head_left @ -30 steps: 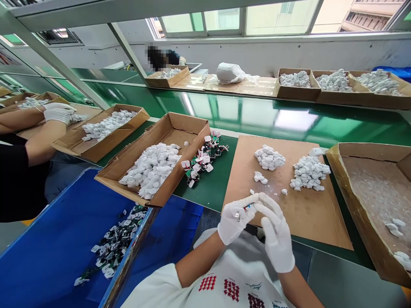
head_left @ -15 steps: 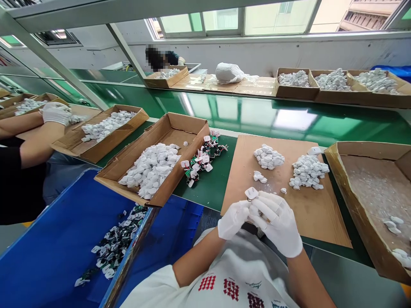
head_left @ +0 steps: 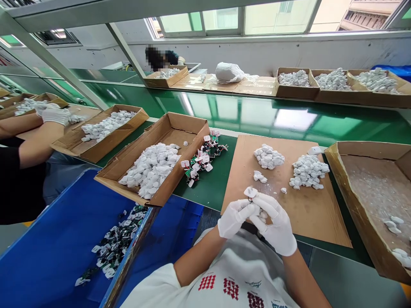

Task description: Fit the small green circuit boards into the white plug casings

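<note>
My left hand (head_left: pixel 234 216) and right hand (head_left: pixel 274 226), gloved, both closed on small white plastic piece (head_left: pixel 250 192); piece held up between them, above cardboard sheet (head_left: pixel 321 218) on green surface (head_left: pixel 212 188); kept clear of white piles (head_left: pixel 308 171).

The left hand (head_left: pixel 234 218) and the right hand (head_left: pixel 276 226) each wear 1 thin white glove. The person has on a loose white T-shirt (head_left: pixel 221 261) with short sleeves. On its front are 3 red patterns (head_left: pixel 231 288) made of tiny blocks, and a small dark green squiggle (head_left: pixel 254 283).
</note>
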### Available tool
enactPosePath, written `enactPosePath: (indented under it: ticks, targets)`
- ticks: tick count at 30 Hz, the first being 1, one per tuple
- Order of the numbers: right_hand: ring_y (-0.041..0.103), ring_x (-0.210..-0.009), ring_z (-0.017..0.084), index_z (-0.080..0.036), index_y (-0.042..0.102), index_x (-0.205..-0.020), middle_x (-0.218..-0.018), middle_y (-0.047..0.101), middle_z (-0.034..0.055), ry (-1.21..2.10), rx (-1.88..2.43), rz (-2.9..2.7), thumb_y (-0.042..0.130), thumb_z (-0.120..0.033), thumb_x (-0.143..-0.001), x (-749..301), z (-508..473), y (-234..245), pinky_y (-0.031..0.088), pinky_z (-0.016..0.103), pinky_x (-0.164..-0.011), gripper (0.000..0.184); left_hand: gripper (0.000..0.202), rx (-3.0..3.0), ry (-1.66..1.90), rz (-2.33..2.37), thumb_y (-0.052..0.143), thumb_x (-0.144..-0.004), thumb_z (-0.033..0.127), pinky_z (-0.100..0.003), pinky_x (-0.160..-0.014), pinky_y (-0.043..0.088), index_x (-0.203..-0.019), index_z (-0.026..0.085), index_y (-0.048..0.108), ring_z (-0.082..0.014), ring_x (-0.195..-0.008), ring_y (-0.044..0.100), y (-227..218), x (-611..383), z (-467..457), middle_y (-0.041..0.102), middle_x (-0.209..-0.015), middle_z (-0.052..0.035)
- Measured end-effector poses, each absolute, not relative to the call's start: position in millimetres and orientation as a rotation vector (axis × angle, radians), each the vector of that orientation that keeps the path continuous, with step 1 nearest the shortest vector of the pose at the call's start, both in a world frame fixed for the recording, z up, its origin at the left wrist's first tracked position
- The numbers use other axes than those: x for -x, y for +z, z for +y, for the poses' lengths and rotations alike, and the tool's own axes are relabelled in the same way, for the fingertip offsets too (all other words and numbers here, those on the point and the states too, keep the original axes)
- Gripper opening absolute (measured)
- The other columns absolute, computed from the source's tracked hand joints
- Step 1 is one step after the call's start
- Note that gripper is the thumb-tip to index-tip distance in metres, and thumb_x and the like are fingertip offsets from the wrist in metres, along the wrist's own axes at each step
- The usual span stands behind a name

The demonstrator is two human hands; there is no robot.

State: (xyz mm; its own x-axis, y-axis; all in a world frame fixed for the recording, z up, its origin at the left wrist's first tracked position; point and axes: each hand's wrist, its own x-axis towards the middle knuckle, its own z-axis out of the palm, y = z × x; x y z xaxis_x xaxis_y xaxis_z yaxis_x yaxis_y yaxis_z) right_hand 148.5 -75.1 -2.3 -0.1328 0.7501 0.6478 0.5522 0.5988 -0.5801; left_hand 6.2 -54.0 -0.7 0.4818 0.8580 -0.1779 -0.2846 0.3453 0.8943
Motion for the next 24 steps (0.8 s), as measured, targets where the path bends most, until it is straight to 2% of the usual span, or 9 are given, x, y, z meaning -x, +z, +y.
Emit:
enactPosePath:
  ticks: [3,7,11,13,18,22,24]
  targets:
    - [0.065,-0.099,0.020,-0.027,0.055,-0.119,-0.111,0.065,0.0077,0.247,1.086,-1.789,0.062,-0.019,-0.082,-150,-75,-4,0.057,0.035,-0.081,0.039,0.043,-0.925,0.821,0.727,0.062,-0.075,0.056,-0.028,-0.063,0.051,-0.071,0.013,0.061,-0.0147,-0.061,0.060,-3,-7,-54,0.066,-0.068,-0.0054]
    - [0.066,-0.095,0.019,-0.029,0.060,-0.111,-0.103,0.068,0.0047,0.231,1.070,-1.780,0.061,-0.017,-0.082,-150,-75,-9,0.057,0.033,-0.079,0.032,0.049,-0.938,0.783,0.686,0.063,-0.071,0.060,-0.026,-0.060,0.050,-0.073,0.012,0.062,-0.0145,-0.060,0.060,-5,-8,-52,0.065,-0.066,-0.0051]
    - [0.064,-0.103,0.021,-0.026,0.055,-0.120,-0.114,0.065,0.0073,0.440,1.095,-1.757,0.061,-0.018,-0.081,-150,-77,-11,0.055,0.035,-0.086,0.040,0.043,-0.942,0.805,0.806,0.062,-0.073,0.055,-0.026,-0.059,0.048,-0.070,0.012,0.061,-0.0146,-0.059,0.060,-2,-10,-48,0.064,-0.064,-0.0044]
    - [0.062,-0.107,0.022,-0.025,0.051,-0.125,-0.119,0.063,0.0086,0.518,1.125,-1.745,0.060,-0.019,-0.081,-150,-76,-10,0.054,0.037,-0.089,0.045,0.045,-0.935,0.832,0.821,0.062,-0.071,0.058,-0.026,-0.057,0.047,-0.066,0.013,0.059,-0.0144,-0.057,0.059,-2,-9,-44,0.063,-0.063,-0.0036]
    - [0.064,-0.097,0.019,-0.029,0.061,-0.112,-0.102,0.067,0.0040,0.260,1.128,-1.866,0.062,-0.017,-0.081,-152,-67,0,0.055,0.033,-0.083,0.033,0.050,-1.098,0.836,0.883,0.063,-0.066,0.063,-0.024,-0.051,0.045,-0.059,0.015,0.056,-0.0126,-0.050,0.055,-1,-6,-35,0.057,-0.054,-0.0006]
    - [0.064,-0.098,0.020,-0.025,0.056,-0.117,-0.106,0.066,0.0066,0.243,1.124,-1.940,0.061,-0.018,-0.081,-149,-58,11,0.055,0.033,-0.083,0.037,0.049,-1.148,0.879,0.928,0.064,-0.066,0.064,-0.024,-0.051,0.045,-0.062,0.015,0.058,-0.0135,-0.051,0.056,3,-3,-24,0.060,-0.054,-0.0020]
    - [0.064,-0.095,0.019,-0.024,0.057,-0.114,-0.103,0.066,0.0054,0.277,1.106,-1.983,0.061,-0.018,-0.081,-149,-48,16,0.055,0.033,-0.082,0.034,0.054,-1.167,0.900,0.896,0.060,-0.068,0.068,-0.025,-0.050,0.045,-0.060,0.014,0.058,-0.0139,-0.050,0.057,3,0,-14,0.061,-0.055,-0.0036]
